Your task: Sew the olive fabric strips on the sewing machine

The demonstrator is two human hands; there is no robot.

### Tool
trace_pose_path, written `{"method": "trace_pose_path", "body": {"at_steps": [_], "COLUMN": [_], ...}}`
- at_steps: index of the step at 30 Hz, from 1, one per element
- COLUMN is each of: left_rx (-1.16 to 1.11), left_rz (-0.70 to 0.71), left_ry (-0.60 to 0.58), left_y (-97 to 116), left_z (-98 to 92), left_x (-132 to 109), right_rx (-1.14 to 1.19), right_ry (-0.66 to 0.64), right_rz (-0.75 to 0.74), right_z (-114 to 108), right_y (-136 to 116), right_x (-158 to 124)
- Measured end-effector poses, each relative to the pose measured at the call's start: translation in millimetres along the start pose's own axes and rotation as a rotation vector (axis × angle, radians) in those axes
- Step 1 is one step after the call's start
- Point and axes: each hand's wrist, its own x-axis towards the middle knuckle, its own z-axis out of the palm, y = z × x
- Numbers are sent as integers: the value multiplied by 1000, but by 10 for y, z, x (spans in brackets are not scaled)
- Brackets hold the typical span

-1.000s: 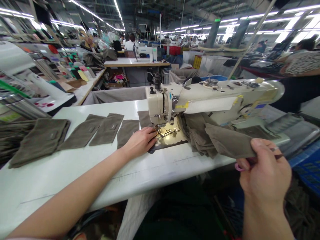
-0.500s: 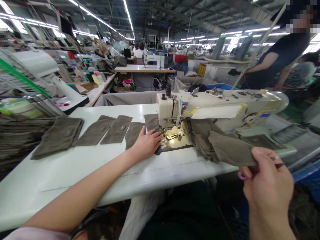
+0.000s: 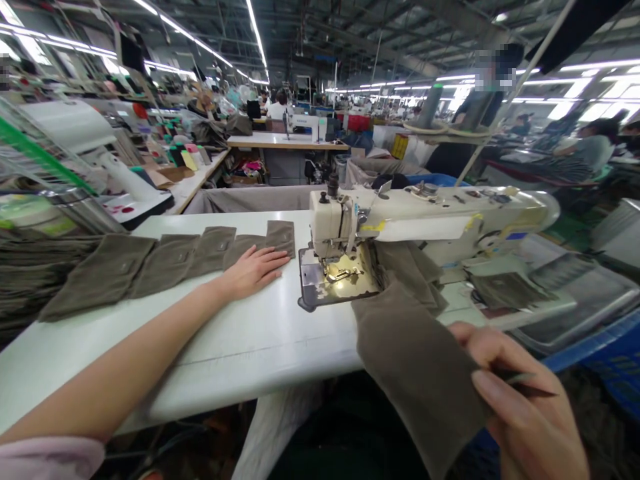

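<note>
Left hand (image 3: 254, 272), bare: fingers spread and extended, grip open, laid palm down at a row of flat olive-brown cloth panels (image 3: 213, 252), fingertips over those at the row's right end. Several panels bear a small mark; some overlap.

Right hand (image 3: 533, 417), bare: grip closed on one olive-brown cloth piece (image 3: 420, 360), pinched at its right edge between thumb and fingers. Far end of the piece at the front of the sewing area, against a heap of like cloth; lower part hanging past the worktop's front edge. Also in this hand: a thin, dark, pointed implement (image 3: 540, 389), kind unclear.

Worktop (image 3: 225, 353): pale, smooth, rounded front edge.

Sewing machine (image 3: 330, 223): cream-coloured metal, white paper strip along its arm; shiny, worn metal plate (image 3: 330, 293) beneath the needle area.

Heap of olive-brown cloth (image 3: 410, 260): under the machine's arm, right of the plate.

Thick olive-brown cloth stack (image 3: 35, 280): far left.

Smaller olive-brown cloth pile (image 3: 510, 290): right.

Blue plastic basket (image 3: 615, 360): lower right.
</note>
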Motion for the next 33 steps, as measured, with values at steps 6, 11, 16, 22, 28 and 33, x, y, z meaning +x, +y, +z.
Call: {"method": "trace_pose_path", "body": {"at_steps": [6, 11, 16, 22, 28, 33], "left_rx": [-653, -1400, -1605, -1445, -1114, -908], "left_rz": [-122, -185, -549, -438, 80, -11], "left_ry": [198, -279, 15, 24, -341, -120], "left_y": [903, 1528, 1344, 1165, 1386, 1534], "left_z": [-200, -247, -209, -556, -909, -611], "left_x": [53, 52, 143, 27, -138, 36], "right_rx": [179, 138, -125, -389, -268, -67], "right_ry": [-347, -461, -314, -249, -152, -333], "right_rz": [-88, -66, 164, 24, -74, -65], "right_z": [176, 294, 376, 493, 617, 720], "right_y": [29, 7, 309, 663, 585, 478], "right_x": [15, 55, 120, 56, 39, -10]}}
